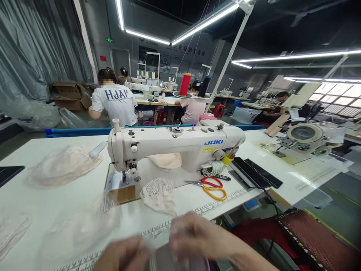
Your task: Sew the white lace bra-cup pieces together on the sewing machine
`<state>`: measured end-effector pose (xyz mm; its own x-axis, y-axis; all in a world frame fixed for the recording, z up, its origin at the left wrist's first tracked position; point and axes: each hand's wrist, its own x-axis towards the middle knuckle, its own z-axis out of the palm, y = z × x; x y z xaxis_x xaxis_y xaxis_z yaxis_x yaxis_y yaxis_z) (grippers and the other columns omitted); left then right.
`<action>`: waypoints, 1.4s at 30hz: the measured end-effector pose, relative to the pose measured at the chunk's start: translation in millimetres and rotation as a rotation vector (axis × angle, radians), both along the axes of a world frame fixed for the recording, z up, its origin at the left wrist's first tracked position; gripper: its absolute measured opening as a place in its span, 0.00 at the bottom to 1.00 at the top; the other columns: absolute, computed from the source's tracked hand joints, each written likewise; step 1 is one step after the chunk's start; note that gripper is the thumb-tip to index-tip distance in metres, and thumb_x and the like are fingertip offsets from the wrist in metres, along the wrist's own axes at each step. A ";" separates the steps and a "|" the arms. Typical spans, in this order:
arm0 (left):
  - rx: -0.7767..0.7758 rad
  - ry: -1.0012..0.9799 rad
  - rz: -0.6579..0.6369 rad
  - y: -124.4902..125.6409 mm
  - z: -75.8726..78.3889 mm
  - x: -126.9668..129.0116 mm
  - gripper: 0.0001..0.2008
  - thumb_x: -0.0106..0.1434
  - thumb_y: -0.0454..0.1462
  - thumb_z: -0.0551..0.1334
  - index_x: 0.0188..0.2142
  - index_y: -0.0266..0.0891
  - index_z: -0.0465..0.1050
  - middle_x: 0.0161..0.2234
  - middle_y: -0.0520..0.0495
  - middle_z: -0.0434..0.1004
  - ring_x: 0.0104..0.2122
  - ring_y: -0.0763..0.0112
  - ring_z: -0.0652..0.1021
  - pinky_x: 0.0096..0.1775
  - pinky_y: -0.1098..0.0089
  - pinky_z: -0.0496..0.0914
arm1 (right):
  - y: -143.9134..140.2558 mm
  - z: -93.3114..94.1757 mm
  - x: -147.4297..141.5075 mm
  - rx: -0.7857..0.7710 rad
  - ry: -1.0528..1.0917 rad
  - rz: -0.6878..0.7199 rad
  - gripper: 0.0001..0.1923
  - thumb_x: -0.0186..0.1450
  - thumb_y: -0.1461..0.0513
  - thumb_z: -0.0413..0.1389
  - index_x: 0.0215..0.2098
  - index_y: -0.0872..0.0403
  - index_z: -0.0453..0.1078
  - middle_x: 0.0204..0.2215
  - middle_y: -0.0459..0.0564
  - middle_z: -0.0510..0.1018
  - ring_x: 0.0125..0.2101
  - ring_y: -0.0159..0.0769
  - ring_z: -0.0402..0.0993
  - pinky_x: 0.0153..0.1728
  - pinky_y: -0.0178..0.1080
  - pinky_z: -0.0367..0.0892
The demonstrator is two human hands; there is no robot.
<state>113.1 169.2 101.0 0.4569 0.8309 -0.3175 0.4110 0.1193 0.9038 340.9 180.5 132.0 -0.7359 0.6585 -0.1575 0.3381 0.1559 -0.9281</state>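
**Two hands low at the bench edge, a blurred piece between them**

Both of your hands sat at the bottom of the frame, at the near edge of the white bench [42, 203]. Your left hand [124, 256] and your right hand [194, 237] were close together with a greyish, pink-tinged piece [165, 261] between them, touching both. Motion blur hid the fingers, so I cannot tell whether they were clamped on it or merely resting against it.

Just beyond your hands lay a bunched net fabric piece [159, 195], near the needle end of the white JUKI sewing machine [175, 145]. Red-and-yellow scissors [213, 187] lay to the right of it, beside a coil of white cord [213, 168]. A pale fabric pile [63, 165] rested left of the machine. Further back, a person in a white printed shirt [115, 99] sat facing away at another bench.
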 end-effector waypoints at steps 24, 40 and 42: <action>0.845 0.811 0.063 -1.7 -13.8 -140.8 0.14 0.64 0.40 0.55 0.49 0.55 0.68 0.47 0.50 0.73 0.43 0.63 0.76 0.42 0.69 0.71 | 79.1 -34.5 6.3 1.347 -0.857 -0.339 0.11 0.65 0.64 0.50 0.46 0.56 0.65 0.37 0.59 0.75 0.35 0.48 0.72 0.32 0.43 0.60; 0.644 0.591 0.157 64.7 -16.7 -122.0 0.16 0.61 0.31 0.56 0.49 0.41 0.66 0.38 0.47 0.72 0.40 0.61 0.70 0.41 0.60 0.65 | 75.0 -66.3 -142.1 0.805 -0.192 -0.291 0.07 0.65 0.66 0.50 0.29 0.54 0.65 0.29 0.48 0.69 0.29 0.34 0.67 0.26 0.34 0.61; 0.563 0.532 0.148 67.9 -15.7 -124.8 0.10 0.62 0.31 0.54 0.42 0.41 0.70 0.34 0.49 0.72 0.38 0.62 0.70 0.41 0.61 0.64 | 72.3 -62.4 -140.2 0.811 -0.088 -0.271 0.07 0.65 0.66 0.49 0.30 0.54 0.65 0.33 0.50 0.68 0.33 0.36 0.67 0.31 0.37 0.64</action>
